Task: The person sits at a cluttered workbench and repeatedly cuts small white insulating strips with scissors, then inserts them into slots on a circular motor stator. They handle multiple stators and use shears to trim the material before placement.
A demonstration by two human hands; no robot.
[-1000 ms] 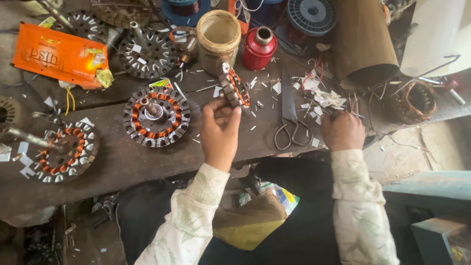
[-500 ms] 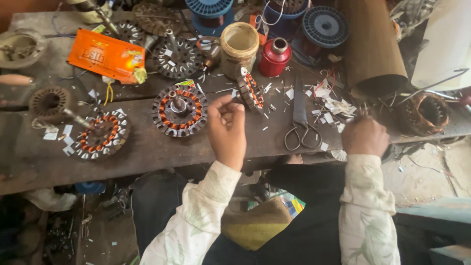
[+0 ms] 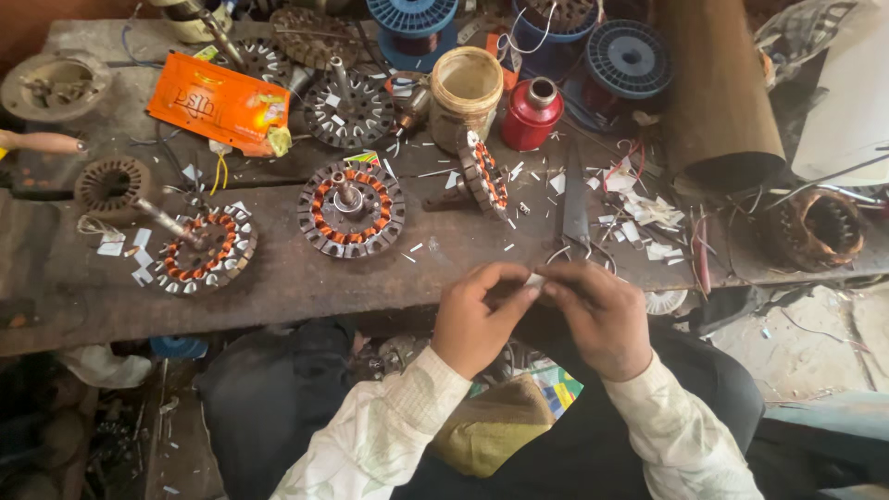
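Note:
My left hand (image 3: 477, 319) and my right hand (image 3: 597, 315) meet at the front edge of the wooden bench (image 3: 278, 287). Their fingertips pinch a small white paper slip (image 3: 535, 280) between them. Just beyond the hands a fan stator with copper windings (image 3: 486, 174) stands on its edge, touched by neither hand. Scissors (image 3: 574, 199) lie to its right, next to scattered white paper scraps (image 3: 648, 213). A second wound stator (image 3: 352, 208) lies flat to the left of the upright one.
A third stator (image 3: 199, 250) lies at the left. Behind are an orange packet (image 3: 218, 102), a tan jar (image 3: 466, 85), a red can (image 3: 531, 113), blue wire spools (image 3: 630, 60) and a brown cardboard tube (image 3: 718, 93). A coil-filled motor shell (image 3: 820, 227) sits far right.
My left hand has let go of the upright stator and drawn back to the bench edge. My right hand moved left to meet it, and both now pinch a paper slip.

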